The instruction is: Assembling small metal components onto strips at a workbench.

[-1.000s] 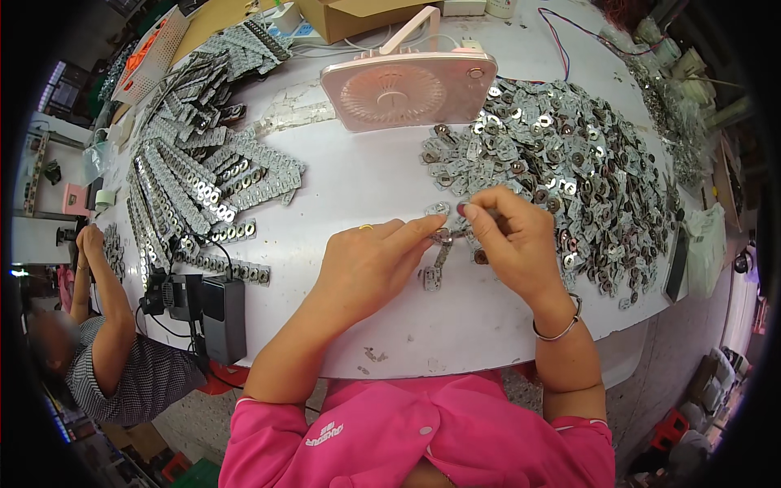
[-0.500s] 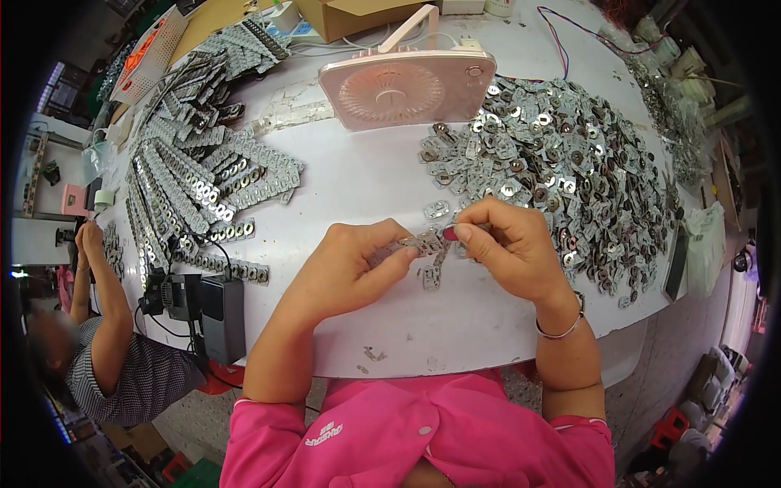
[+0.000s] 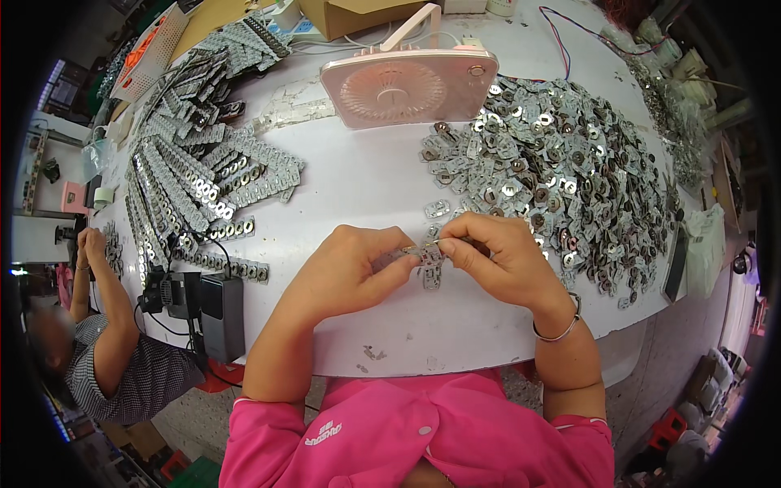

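Over the middle of the white table, my two hands meet at a short row of small silver metal pieces (image 3: 429, 255). My left hand (image 3: 346, 272) is closed on this row, its thumb and forefinger pressing one end, and part of it is hidden in the palm. The thumb and forefinger of my right hand (image 3: 508, 259) pinch a small metal piece at the other end; the fingertips cover most of it. Just beyond the fingers lies a loose metal piece (image 3: 437, 208). Another metal piece (image 3: 432, 281) shows below the row, nearer to me.
To the right spreads a big heap of loose metal pieces (image 3: 561, 175). Long assembled strips (image 3: 175, 191) lie fanned at the left, near a black power bank (image 3: 222, 315) with cables. A pink fan (image 3: 407, 85) stands ahead. At far left, another person (image 3: 122, 350) works.
My right hand has shifted slightly left and down, its fingertips now against the row. The dark red fingernail seen before is turned out of view. My left hand has barely moved.
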`<state>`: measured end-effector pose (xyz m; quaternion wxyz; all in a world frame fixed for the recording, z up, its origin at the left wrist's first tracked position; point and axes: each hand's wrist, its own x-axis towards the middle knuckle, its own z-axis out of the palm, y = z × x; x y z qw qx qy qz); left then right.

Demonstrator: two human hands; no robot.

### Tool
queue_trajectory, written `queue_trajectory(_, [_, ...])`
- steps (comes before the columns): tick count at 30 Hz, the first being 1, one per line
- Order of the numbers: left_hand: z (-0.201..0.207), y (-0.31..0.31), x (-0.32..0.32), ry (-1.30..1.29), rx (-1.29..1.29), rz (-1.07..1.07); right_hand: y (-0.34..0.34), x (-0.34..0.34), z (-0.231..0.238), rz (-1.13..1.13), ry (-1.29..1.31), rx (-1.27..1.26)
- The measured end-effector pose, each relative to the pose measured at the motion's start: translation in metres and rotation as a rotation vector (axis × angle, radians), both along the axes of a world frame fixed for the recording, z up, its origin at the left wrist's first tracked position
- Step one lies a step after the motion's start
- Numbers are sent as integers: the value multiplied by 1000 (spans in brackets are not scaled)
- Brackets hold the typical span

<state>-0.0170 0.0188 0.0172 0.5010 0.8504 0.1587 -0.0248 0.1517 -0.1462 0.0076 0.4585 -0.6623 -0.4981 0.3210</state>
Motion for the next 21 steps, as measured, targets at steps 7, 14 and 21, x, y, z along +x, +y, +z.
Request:
queue_trajectory(7, [5, -3, 0, -83, -197, 11, -1, -5, -5, 52, 341, -38])
queue_trajectory(14, [-9, -17, 8, -395, 228, 82, 3, -13, -9, -140, 353, 26])
queue_trajectory(21, [-13, -23, 13, -413, 579, 93, 5, -17, -8, -195, -92, 99])
